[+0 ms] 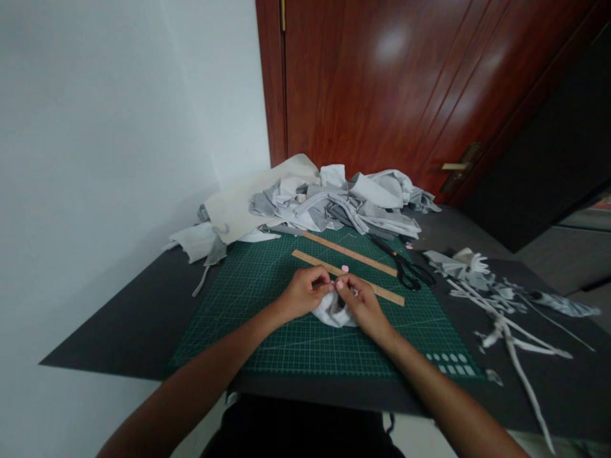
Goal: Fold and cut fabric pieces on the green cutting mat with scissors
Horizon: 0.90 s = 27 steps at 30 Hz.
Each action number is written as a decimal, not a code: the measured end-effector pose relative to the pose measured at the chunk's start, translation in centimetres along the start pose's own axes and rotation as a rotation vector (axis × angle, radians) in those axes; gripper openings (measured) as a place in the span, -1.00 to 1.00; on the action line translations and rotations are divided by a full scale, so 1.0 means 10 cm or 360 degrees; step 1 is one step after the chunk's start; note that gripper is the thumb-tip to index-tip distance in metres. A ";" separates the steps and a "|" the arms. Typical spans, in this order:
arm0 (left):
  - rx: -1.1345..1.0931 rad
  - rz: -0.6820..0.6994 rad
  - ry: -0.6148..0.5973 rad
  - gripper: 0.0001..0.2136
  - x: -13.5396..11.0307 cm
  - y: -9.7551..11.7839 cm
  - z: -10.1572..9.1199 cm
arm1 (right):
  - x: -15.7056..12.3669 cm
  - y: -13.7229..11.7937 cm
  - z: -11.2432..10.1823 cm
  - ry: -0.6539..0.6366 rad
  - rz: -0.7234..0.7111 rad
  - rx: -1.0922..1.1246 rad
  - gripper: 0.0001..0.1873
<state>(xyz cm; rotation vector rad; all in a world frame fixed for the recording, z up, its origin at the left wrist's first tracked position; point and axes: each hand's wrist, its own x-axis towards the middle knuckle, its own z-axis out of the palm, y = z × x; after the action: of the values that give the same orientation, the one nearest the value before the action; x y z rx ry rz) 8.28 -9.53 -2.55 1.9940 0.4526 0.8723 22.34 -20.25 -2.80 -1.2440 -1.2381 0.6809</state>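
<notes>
A small bunched piece of pale grey fabric (333, 313) rests over the green cutting mat (286, 350) in front of me. From its left side, my left hand (305, 291) pinches the upper edge of the cloth between thumb and fingers. My right hand (361, 302) grips the same edge from the right, its fingertips almost meeting those of the left. Whatever fine detail lies between the fingertips is too small to make out. Just beyond the hands is a small pink object (344, 269), beside a wooden ruler (389, 295) that passes partly behind the fingers.
A second wooden ruler (351, 253) lies farther back, with black scissors (408, 270) to its right. Grey and white fabric (329, 203) is heaped at the back by the door (363, 83). Fabric scraps and strips (501, 318) are scattered right on the dark table (119, 318).
</notes>
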 end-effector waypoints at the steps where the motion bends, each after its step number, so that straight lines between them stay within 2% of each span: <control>1: -0.0040 0.0011 0.0014 -0.90 0.00 0.00 0.00 | 0.00 -0.01 -0.01 -0.0025 0.0005 0.0014 -0.63; 5: -0.0027 0.0026 -0.0033 -0.91 0.00 0.01 0.00 | 0.01 0.01 -0.02 -0.0076 0.0045 0.0047 -0.70; 9: 0.0034 0.0006 -0.0053 -0.88 0.00 0.02 -0.04 | 0.05 0.08 -0.01 -0.0025 0.0037 -0.0038 -0.73; 15: -0.0142 -0.0083 -0.0155 -0.67 0.05 -0.04 -0.09 | 0.06 0.07 -0.02 -0.0019 0.0000 -0.0027 -0.79; 19: -0.0335 -0.0175 -0.0207 -0.54 0.07 -0.07 -0.09 | 0.04 0.03 -0.03 -0.0036 0.0079 0.0032 -0.74; 23: -0.0480 -0.0262 -0.0219 -0.59 0.08 -0.02 -0.07 | 0.03 0.02 -0.05 -0.0033 0.0166 0.0098 -0.69; 27: -0.0654 -0.0264 -0.0209 -0.65 0.07 0.03 -0.05 | 0.04 0.03 -0.06 0.0006 0.0151 0.0117 -0.69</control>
<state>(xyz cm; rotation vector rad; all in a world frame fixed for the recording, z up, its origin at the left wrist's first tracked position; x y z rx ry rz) 8.42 -9.00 -1.80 1.5998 0.3270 0.6641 23.04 -20.00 -2.87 -1.2485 -1.1463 0.7861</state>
